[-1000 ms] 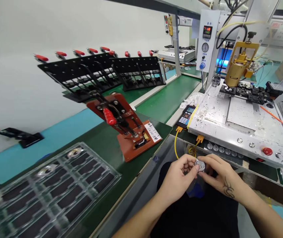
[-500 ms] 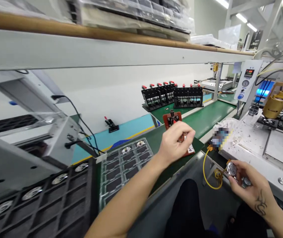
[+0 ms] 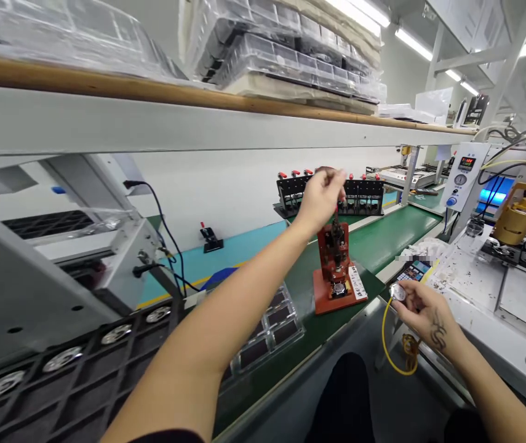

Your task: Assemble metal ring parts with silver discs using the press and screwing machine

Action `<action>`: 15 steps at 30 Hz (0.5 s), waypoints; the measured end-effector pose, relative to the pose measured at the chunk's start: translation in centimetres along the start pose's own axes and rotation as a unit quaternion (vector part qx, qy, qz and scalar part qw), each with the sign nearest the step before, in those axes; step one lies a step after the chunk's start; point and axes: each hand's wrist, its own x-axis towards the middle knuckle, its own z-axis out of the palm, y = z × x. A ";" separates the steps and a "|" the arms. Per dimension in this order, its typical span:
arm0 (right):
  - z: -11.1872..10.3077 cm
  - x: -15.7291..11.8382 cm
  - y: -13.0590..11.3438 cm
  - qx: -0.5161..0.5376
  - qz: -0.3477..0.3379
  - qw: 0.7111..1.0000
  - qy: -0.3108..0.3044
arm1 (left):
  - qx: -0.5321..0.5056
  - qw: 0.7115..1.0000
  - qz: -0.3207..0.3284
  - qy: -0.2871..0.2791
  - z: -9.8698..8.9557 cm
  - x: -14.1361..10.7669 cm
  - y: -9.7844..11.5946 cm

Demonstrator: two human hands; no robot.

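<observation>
1. Head view, hands: left hand is raised at full reach, its fingers closed around the top of the lever that stands up from the red clamp fixture; right hand is held low and closer to the body, pinching a small round metal part between thumb and fingertips.
2. Head view, key relation: the fixture stands on the green desk, ahead of the right hand and to its left. Its base nest lies just beside the round part, across the desk edge. The right hand is much the nearer to that nest; the left hand is above it, on the lever.
3. Head view, axis: the lever stands close to upright, so the fixture's long axis runs vertically from base to handle, with the nest uncovered below.
4. Head view, surroundings: a clear compartment tray lies on the desk left of the fixture, partly hidden by the left forearm; a yellow cable loops below the right hand.
</observation>
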 end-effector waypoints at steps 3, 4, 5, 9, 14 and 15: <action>1.5 1.5 1.0 0.047 0.035 0.997 -0.043 | 0.099 0.990 -0.095 0.035 -3.3 0.0 -3.6; 1.8 1.6 1.5 0.062 0.046 0.996 -0.051 | 0.163 0.978 -0.128 0.035 -4.6 -1.2 -4.8; 2.2 1.6 2.1 0.073 0.053 0.994 -0.056 | 0.193 0.969 -0.155 0.022 -5.7 -2.8 -5.7; 3.7 2.2 4.6 0.064 0.039 0.995 -0.070 | 0.216 0.934 -0.248 -0.142 -7.7 -11.4 -8.0; 7.1 5.6 5.5 0.046 0.004 0.994 -0.103 | 0.195 0.881 -0.301 -0.307 -3.6 -17.6 -10.6; 7.7 6.1 5.5 0.045 0.001 0.993 -0.110 | 0.204 0.881 -0.299 -0.304 -2.7 -18.0 -11.3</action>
